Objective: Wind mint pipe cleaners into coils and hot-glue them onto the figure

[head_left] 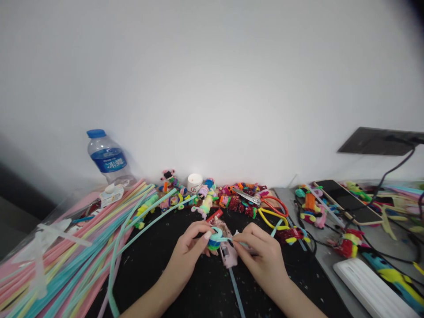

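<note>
Close to the middle of the black mat, my left hand point(194, 245) pinches a small coil of blue, green and pale turquoise pipe cleaner point(216, 236) between thumb and fingers. A pale turquoise strand runs from the coil to my right hand point(260, 251), whose thumb and forefinger are closed on it. Between and beneath the hands lies a pink glue gun point(231, 259), partly hidden by them. A translucent glue stick point(236, 291) extends from its rear toward me.
Loose pipe cleaners point(76, 260) spread across the left side. A water bottle point(107, 157) leans on the wall. Scissors point(270, 207) rest among colorful pipe-cleaner figures point(207, 198) and a white tub point(194, 182). Rightward are a phone point(347, 201), cables and a white power bank point(371, 287).
</note>
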Action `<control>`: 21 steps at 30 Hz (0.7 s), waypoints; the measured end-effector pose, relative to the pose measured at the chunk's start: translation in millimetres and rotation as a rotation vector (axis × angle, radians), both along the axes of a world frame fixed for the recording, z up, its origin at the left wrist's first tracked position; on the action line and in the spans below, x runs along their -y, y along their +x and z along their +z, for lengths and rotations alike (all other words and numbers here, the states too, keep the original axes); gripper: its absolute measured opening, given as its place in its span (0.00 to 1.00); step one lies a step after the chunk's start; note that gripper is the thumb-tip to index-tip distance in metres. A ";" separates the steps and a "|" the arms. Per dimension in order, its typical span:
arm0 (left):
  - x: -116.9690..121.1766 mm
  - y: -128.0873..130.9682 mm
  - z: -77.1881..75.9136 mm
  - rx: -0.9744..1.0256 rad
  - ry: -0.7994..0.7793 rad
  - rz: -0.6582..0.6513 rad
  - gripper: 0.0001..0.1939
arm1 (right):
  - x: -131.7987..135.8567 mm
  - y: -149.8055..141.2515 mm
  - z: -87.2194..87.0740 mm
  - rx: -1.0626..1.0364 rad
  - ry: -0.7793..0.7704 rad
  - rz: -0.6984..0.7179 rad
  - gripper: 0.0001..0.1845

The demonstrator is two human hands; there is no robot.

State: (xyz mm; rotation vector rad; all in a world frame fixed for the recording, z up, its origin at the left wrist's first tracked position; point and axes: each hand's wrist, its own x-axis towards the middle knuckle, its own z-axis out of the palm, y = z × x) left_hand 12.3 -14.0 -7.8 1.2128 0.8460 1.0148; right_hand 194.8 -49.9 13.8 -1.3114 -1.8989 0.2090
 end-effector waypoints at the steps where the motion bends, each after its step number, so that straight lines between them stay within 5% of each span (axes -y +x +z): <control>1: 0.2 0.1 -0.1 -0.004 0.002 0.003 0.11 | 0.1 -0.1 -0.2 0.002 0.000 0.000 0.09; 21: -1.6 0.9 -8.3 0.082 0.024 -0.011 0.07 | -0.8 -2.6 -2.0 0.031 -0.008 0.010 0.09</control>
